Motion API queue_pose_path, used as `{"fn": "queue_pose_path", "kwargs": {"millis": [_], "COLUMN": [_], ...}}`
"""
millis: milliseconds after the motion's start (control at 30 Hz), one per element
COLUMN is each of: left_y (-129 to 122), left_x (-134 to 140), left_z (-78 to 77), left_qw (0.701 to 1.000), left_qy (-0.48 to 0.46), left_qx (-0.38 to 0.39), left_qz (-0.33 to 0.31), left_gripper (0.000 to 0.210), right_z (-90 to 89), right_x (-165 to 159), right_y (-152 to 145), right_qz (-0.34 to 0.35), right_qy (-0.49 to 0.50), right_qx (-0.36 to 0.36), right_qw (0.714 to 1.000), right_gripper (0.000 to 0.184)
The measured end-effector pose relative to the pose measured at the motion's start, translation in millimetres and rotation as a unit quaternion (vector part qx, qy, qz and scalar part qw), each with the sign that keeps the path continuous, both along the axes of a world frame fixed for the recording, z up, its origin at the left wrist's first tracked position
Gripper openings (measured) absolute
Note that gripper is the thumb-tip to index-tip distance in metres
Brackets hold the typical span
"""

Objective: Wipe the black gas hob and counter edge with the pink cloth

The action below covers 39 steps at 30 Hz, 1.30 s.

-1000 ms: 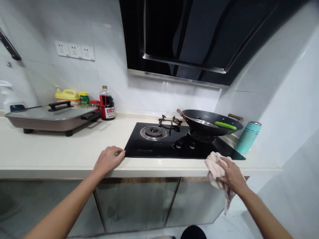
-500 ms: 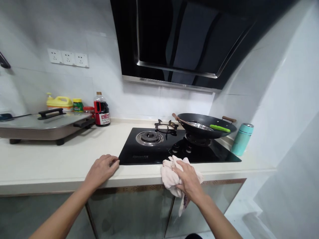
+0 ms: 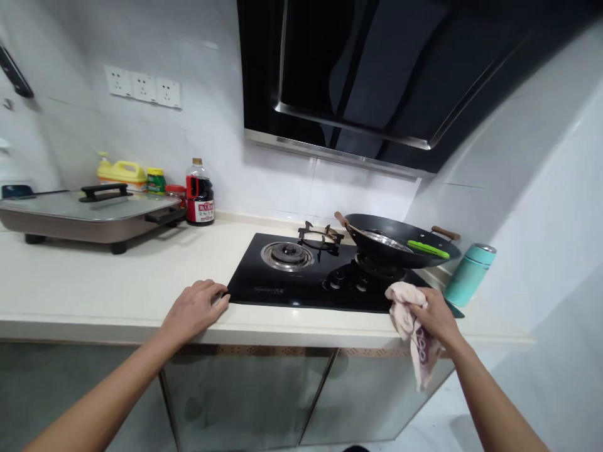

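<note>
At the front left corner of the black glass gas cooktop [image 3: 301, 295], my left hand [image 3: 195, 307] rests with its fingers and thumb closed around the corner. My right hand [image 3: 436, 317] grips a pale pink cloth [image 3: 407, 307] at the cooktop's front right edge. Part of the cloth lies against the glass, and the rest hangs over the counter front, showing dark purple lettering. Behind my right hand, a black wok [image 3: 386, 235] sits on the right burner. It holds something metallic and an item with a green handle [image 3: 428, 249].
A turquoise flask [image 3: 471, 274] stands right of the cooktop. A loose pan support [image 3: 321, 236] lies behind the left burner [image 3: 287, 256]. On the left are a lidded electric pan [image 3: 89, 229], a dark sauce bottle [image 3: 200, 194] and a yellow jug [image 3: 122, 172]. A range hood [image 3: 358, 81] hangs overhead.
My right hand has slid the cloth rightward along the cooktop's front edge, and more of the cloth now hangs down. My left hand stays at the corner. The view has shifted slightly.
</note>
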State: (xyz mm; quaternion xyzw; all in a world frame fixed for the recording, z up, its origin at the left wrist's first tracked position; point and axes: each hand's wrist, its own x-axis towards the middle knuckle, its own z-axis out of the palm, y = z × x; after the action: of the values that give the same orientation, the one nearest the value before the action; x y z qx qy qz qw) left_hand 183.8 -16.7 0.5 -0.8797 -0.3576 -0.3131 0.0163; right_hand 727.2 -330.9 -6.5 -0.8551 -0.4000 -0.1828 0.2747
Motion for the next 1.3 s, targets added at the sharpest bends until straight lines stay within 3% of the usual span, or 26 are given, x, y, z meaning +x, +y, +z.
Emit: {"fn": "queue_pose_path", "kwargs": {"millis": [133,200,300,400,567,733,833,933,1133,1200,1300], "left_y": [2.4,2.6,1.0,-1.1,-0.7,-1.2,-4.0,-7.0,-12.1,-13.3,-13.5], "left_x": [-1.4,-1.5,-0.6,1.2,3.2,2.4,1.2,-0.4,-0.5,0.8,1.4], "left_z": [-3.3,-3.5,-2.4,-2.0,-4.0,-6.6,-8.0,-9.1,-8.3,-7.8,-7.7], "left_qw": [1.000,1.000,1.000,1.000,1.000,1.000,1.000,1.000,0.999,0.999,0.997], "left_qy": [-0.005,-0.005,-0.008,-0.012,-0.005,-0.013,-0.020,-0.027,-0.029,-0.040,-0.075], "left_qx": [0.006,0.008,0.010,0.009,0.007,-0.003,-0.005,-0.005,0.002,0.008,0.023], "left_qz": [0.001,-0.002,-0.002,0.003,0.008,0.013,0.012,0.015,0.019,0.020,0.014], "left_gripper": [0.034,0.034,0.037,0.038,0.035,0.030,0.027,0.023,0.025,0.027,0.031], "right_z": [13.2,13.3,9.4,5.4,2.2,2.9,7.4,15.0,27.8,30.8,34.3], "right_x": [-7.0,-19.0,-39.7,-64.9,-129.7,-203.2,-224.4,-224.5,-223.5,-238.8,-279.9], "right_y": [50.4,70.3,82.2,74.6,69.6,118.7,159.2,194.3,232.6,241.9,257.3], "right_qz": [-0.136,-0.134,-0.081,-0.051,0.028,0.199,0.271,0.246,0.112,0.093,0.128], "right_qy": [0.068,0.075,0.059,0.034,-0.040,-0.080,-0.053,-0.016,0.036,0.047,0.045], "right_qx": [-0.054,-0.078,-0.119,-0.150,-0.162,-0.125,-0.116,-0.090,-0.068,-0.083,-0.103], "right_qw": [0.987,0.985,0.988,0.987,0.986,0.969,0.954,0.965,0.991,0.991,0.985], "right_gripper": [0.066,0.068,0.066,0.060,0.049,0.040,0.039,0.046,0.047,0.048,0.052]}}
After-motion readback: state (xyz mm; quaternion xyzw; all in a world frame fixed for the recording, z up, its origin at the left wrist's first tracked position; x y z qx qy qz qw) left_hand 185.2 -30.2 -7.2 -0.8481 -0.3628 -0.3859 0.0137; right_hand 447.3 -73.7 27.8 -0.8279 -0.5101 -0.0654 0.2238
